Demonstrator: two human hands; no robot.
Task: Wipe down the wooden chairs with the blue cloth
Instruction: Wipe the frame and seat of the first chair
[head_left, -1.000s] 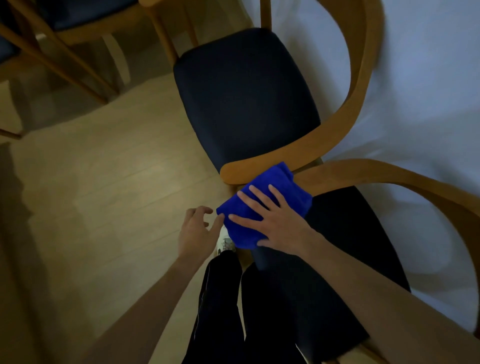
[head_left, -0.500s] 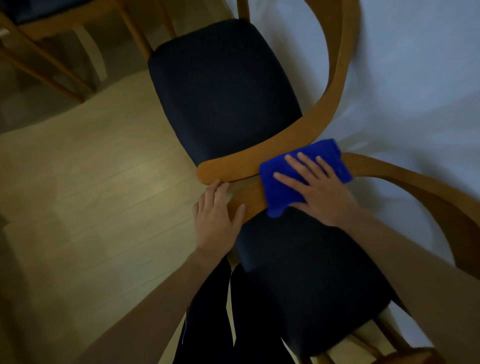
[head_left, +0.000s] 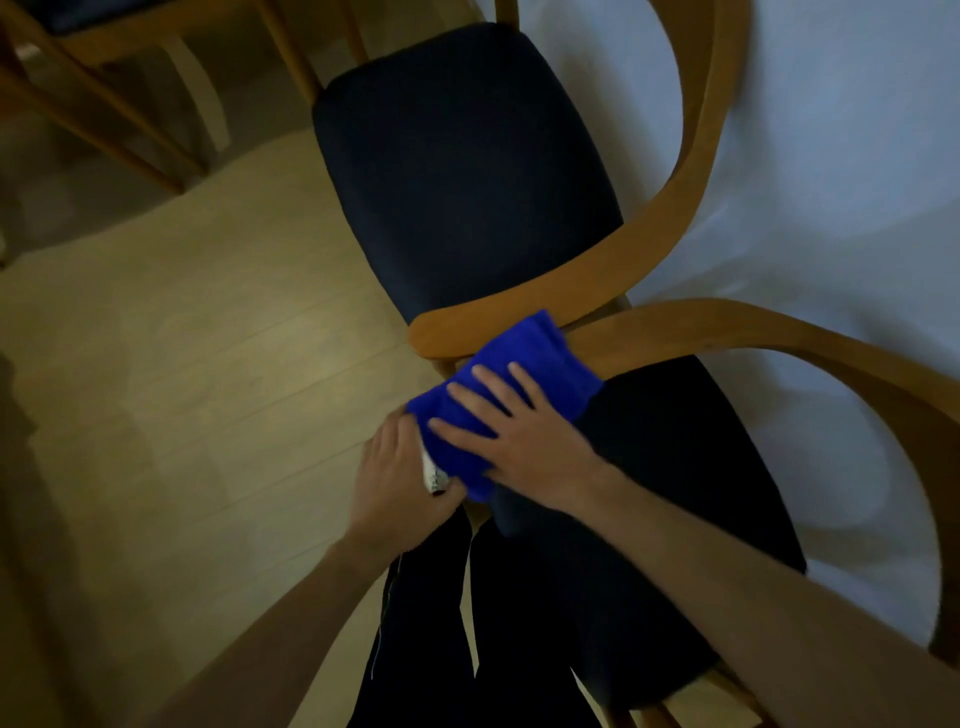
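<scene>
Fingers of the right hand (head_left: 524, 441) lie spread flat on the folded blue cloth (head_left: 519, 384), which has slid back from mid-rail to the near end of the nearer wooden chair's curved armrest (head_left: 727, 327); the left hand (head_left: 400, 483) now sits beside the cloth's edge, its grip unclear.

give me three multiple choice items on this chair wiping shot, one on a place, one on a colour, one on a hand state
1. Where is the blue cloth?
A. on the floor
B. on the near chair's wooden armrest end
C. on the far chair's seat

2. What colour are the seat cushions?
A. dark navy
B. red
C. white

3. How does the right hand lie?
A. balled in a fist
B. hanging free
C. fingers spread flat on the cloth

Answers: 1 B, the cloth covers the armrest tip. 2 A, both cushions look dark navy. 3 C, straight fingers press the cloth.
</scene>
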